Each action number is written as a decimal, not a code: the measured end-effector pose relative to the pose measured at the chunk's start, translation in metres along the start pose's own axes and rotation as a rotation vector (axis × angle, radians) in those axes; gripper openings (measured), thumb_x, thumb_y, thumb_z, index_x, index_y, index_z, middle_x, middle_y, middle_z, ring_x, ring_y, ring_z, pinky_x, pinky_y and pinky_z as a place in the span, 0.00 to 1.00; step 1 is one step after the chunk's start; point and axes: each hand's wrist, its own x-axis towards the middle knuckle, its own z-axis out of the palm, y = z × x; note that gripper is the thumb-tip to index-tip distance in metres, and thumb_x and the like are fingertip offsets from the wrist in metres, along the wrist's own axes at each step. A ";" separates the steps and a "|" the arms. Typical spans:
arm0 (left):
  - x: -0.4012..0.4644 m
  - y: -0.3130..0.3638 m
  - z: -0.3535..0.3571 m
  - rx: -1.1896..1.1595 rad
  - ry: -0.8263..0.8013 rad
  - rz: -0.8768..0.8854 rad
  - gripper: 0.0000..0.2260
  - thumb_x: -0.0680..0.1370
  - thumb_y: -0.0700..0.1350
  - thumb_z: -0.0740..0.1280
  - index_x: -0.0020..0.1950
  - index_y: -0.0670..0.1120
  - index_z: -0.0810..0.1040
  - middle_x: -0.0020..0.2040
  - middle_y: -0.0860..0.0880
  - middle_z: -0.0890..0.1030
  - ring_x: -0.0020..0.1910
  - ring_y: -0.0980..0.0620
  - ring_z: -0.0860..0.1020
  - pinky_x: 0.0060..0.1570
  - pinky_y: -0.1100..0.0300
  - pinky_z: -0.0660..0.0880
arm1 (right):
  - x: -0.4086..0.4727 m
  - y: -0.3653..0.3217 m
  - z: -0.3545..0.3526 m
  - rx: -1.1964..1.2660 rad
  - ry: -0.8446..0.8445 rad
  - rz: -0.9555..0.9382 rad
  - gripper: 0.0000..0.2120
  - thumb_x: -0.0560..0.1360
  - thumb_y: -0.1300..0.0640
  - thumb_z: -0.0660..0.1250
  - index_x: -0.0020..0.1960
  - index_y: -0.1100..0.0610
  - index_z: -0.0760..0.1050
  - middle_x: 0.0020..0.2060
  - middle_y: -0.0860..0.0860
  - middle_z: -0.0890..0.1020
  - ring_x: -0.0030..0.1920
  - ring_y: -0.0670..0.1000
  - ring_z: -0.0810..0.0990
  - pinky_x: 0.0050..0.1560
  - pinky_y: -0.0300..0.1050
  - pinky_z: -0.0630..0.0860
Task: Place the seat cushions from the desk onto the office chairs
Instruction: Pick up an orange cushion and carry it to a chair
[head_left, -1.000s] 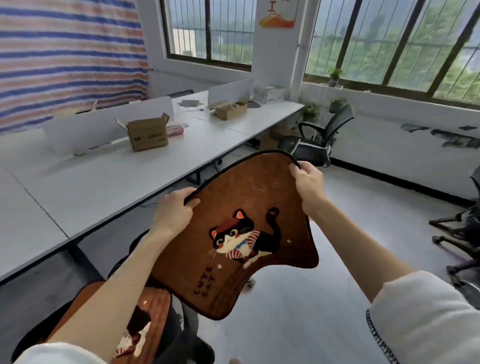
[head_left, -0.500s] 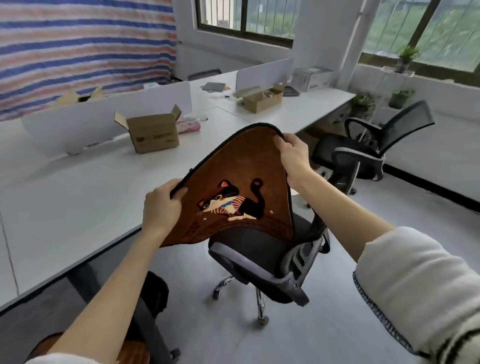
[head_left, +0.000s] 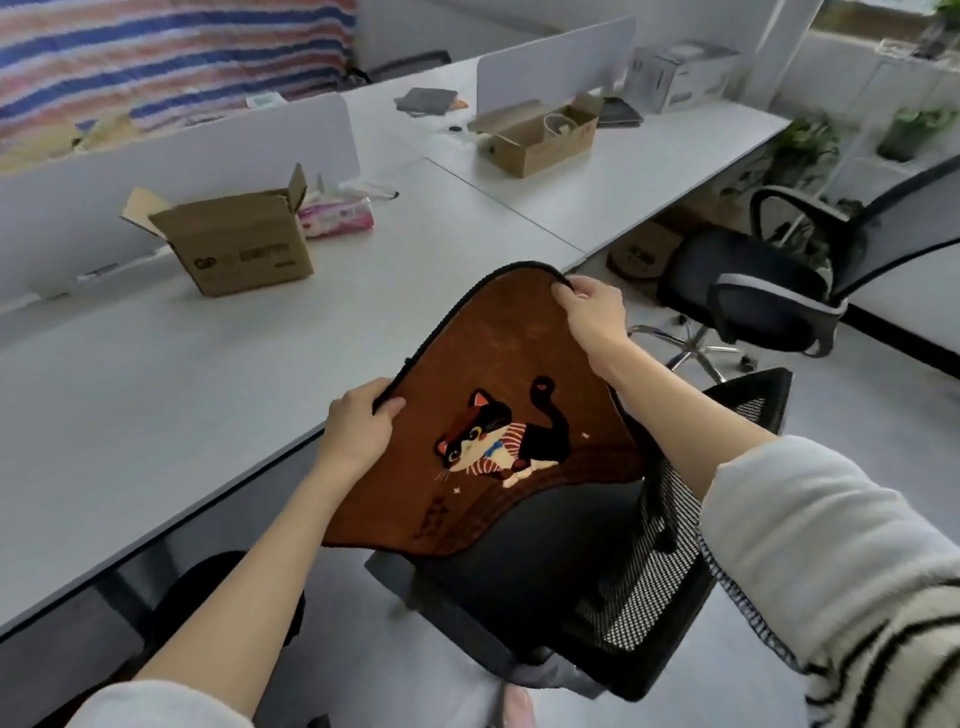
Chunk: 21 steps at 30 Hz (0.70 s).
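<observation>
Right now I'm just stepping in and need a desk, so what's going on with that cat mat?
A person holds a brown cat-print seat cushion in the air with both hands: the left hand grips its left edge, the right hand its top corner. It hangs above the black mesh office chair beside the white desk, not yet laid on the seat. A second chair farther along has no cushion.

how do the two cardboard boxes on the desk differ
The near cardboard box is taller and blockier; the far cardboard box is lower and longer. The near one sits beside a pink tissue pack; the far one holds a coiled white cable. Both are brown, open-topped, on the white desk.
</observation>
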 end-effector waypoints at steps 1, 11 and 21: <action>0.011 -0.001 0.008 0.011 -0.023 -0.014 0.08 0.79 0.41 0.62 0.54 0.47 0.79 0.46 0.49 0.81 0.43 0.53 0.76 0.37 0.65 0.68 | 0.011 0.007 0.001 -0.020 -0.009 0.029 0.11 0.77 0.54 0.64 0.55 0.55 0.80 0.50 0.54 0.83 0.51 0.54 0.81 0.57 0.53 0.78; 0.152 -0.044 0.094 0.171 -0.349 -0.138 0.16 0.79 0.42 0.62 0.68 0.44 0.72 0.65 0.44 0.75 0.63 0.46 0.74 0.59 0.58 0.67 | 0.102 0.112 0.021 -0.202 0.055 0.330 0.12 0.77 0.54 0.64 0.57 0.55 0.81 0.51 0.54 0.83 0.50 0.50 0.78 0.53 0.40 0.72; 0.249 -0.126 0.206 0.214 -0.678 -0.306 0.15 0.79 0.43 0.63 0.65 0.45 0.74 0.61 0.44 0.78 0.56 0.45 0.76 0.53 0.60 0.69 | 0.172 0.229 0.050 -0.619 0.061 0.538 0.14 0.78 0.53 0.62 0.53 0.61 0.81 0.51 0.60 0.83 0.56 0.60 0.78 0.50 0.45 0.72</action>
